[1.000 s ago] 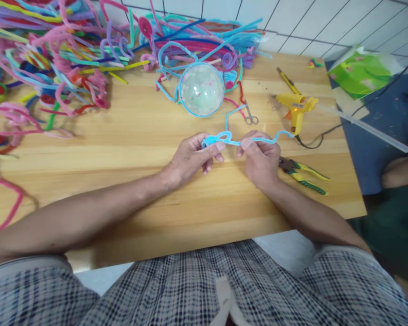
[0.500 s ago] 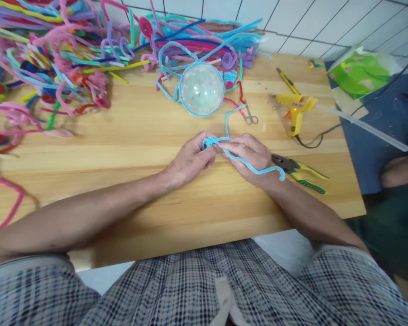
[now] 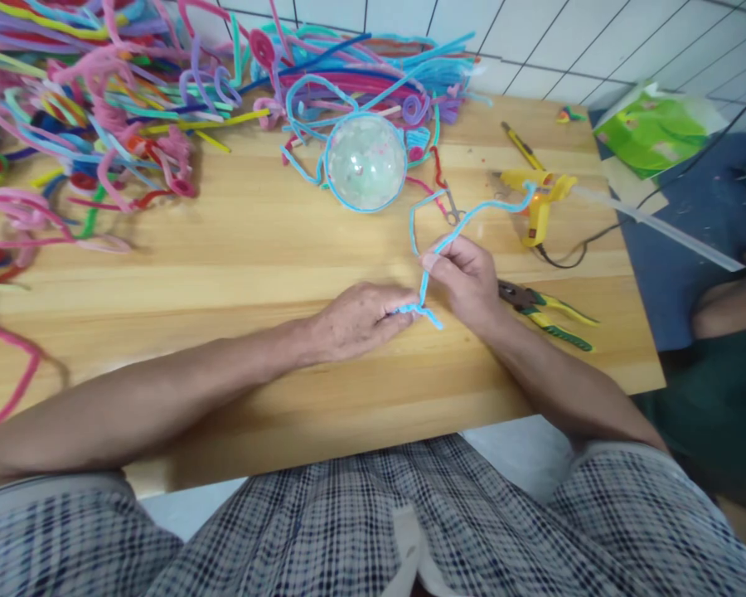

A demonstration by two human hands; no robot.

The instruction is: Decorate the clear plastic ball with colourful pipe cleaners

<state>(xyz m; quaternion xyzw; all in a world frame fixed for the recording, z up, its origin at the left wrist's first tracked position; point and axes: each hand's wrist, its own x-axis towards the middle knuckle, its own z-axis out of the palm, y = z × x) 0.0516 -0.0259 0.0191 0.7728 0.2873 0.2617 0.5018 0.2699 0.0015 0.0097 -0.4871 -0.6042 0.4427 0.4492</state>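
The blue stem (image 3: 481, 207) runs above the table (image 3: 254, 274) from the pressed-together fingers of the left hand (image 3: 364, 319), which pinch its twisted section, to the thumb and forefinger of the right hand (image 3: 466, 278), which pinch its length. Its long end overlaps the glue gun (image 3: 538, 217) in view. The left hand lies back upward, forearm angled inward. Relative to the preceding frame, the left hand is nearer the torso and the hands are farther apart.

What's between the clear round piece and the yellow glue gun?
The head view shows scissors, a red pipe cleaner, a pink one and a bent light-blue one, plus the light-blue strand held by the right hand.
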